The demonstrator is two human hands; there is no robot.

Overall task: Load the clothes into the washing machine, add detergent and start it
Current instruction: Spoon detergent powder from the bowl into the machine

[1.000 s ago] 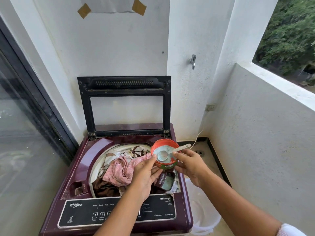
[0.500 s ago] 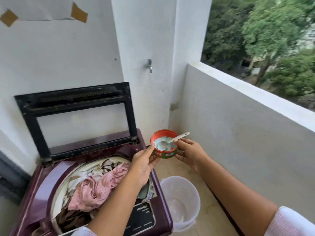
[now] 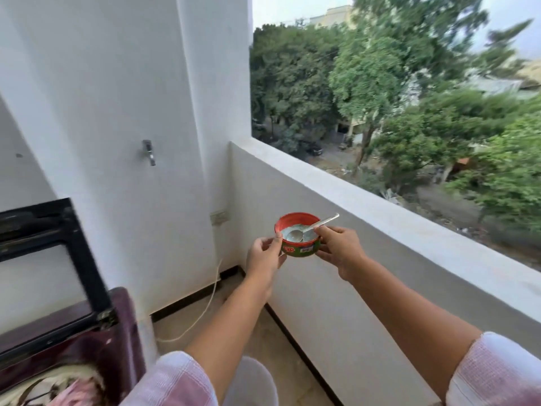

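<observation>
We clasp the detergent tub [image 3: 298, 248] between left hand [image 3: 265, 256] and right hand [image 3: 339, 251], right thumb on the spoon [image 3: 311, 228]; a tilt could spill powder, the washing machine [image 3: 123, 332] well left of both.

Left hand [image 3: 265, 257] grips one side of the tub [image 3: 298, 249]; right hand [image 3: 341, 253] holds the other, thumb on the spoon [image 3: 310, 228] inside; parapet [image 3: 380, 230] just behind; washer [image 3: 123, 332] lower left, lid [image 3: 85, 259] up, clothes [image 3: 67, 391] inside.

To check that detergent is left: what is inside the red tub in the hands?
Pale powder and a spoon, its bowl lying on the powder, its handle sticking out over the rim. The tub wall hides how deep the powder goes.
</observation>
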